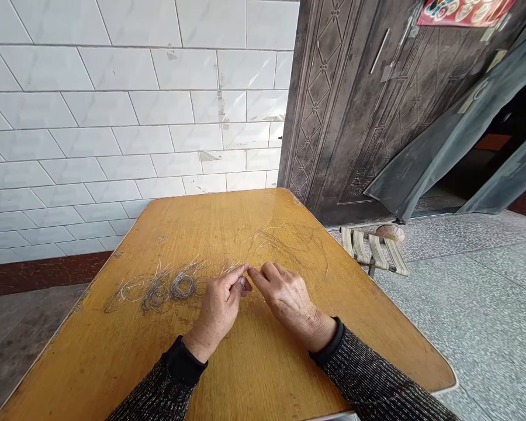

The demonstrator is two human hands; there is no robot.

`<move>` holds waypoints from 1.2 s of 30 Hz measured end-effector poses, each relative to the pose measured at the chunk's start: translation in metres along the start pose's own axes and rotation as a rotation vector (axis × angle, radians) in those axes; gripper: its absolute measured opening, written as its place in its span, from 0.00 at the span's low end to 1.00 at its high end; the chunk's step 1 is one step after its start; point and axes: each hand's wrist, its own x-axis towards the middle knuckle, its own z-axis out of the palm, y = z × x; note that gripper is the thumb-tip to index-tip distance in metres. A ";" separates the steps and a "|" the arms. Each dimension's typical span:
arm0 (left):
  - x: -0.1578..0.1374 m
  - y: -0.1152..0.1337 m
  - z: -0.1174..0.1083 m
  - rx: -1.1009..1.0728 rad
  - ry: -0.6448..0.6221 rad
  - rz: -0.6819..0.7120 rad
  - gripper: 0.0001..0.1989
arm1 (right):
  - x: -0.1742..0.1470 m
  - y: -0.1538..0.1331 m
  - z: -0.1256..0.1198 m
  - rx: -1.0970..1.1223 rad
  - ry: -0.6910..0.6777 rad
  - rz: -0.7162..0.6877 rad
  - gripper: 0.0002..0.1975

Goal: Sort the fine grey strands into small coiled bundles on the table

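Observation:
Over the middle of the wooden table (245, 362), my left hand (221, 304) and my right hand (287, 298) meet at the fingertips. Both are closed in a pinch, thumb against fingers. Whatever lies between the fingertips is too thin or too hidden to make out. Coils of thin grey wire (183, 286) lie on the table to the left of my left hand, some with pale loose ends sticking up. Beyond my right hand, loose thin brownish strands (284, 242) are spread over the tabletop.
A white tiled wall (127, 117) stands behind the table's far edge. At the right are a dark carved door (333, 105) and a grey-green curtain (456, 134). A folding stool with striped straps (377, 248) sits on the speckled floor (473, 304) beside the table.

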 end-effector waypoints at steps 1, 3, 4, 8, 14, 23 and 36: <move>0.000 -0.001 0.000 -0.004 0.003 -0.003 0.15 | 0.000 0.000 -0.001 -0.005 -0.002 -0.003 0.11; -0.001 -0.001 0.000 -0.009 0.003 -0.014 0.15 | 0.000 -0.001 -0.002 -0.010 0.000 -0.020 0.11; -0.001 -0.001 0.000 -0.011 0.003 -0.016 0.15 | 0.000 -0.001 -0.003 -0.012 0.004 -0.027 0.10; -0.001 -0.003 0.000 0.004 -0.008 -0.009 0.15 | -0.001 -0.002 -0.003 -0.035 0.027 -0.048 0.10; -0.001 -0.004 0.001 0.047 -0.006 -0.010 0.16 | -0.002 -0.003 -0.002 -0.069 0.082 -0.077 0.09; 0.000 0.005 0.001 0.130 -0.052 0.014 0.13 | -0.002 -0.004 0.001 -0.097 0.137 -0.093 0.10; -0.001 0.009 0.001 -0.056 -0.100 -0.111 0.10 | -0.002 0.002 0.004 0.154 0.171 -0.043 0.07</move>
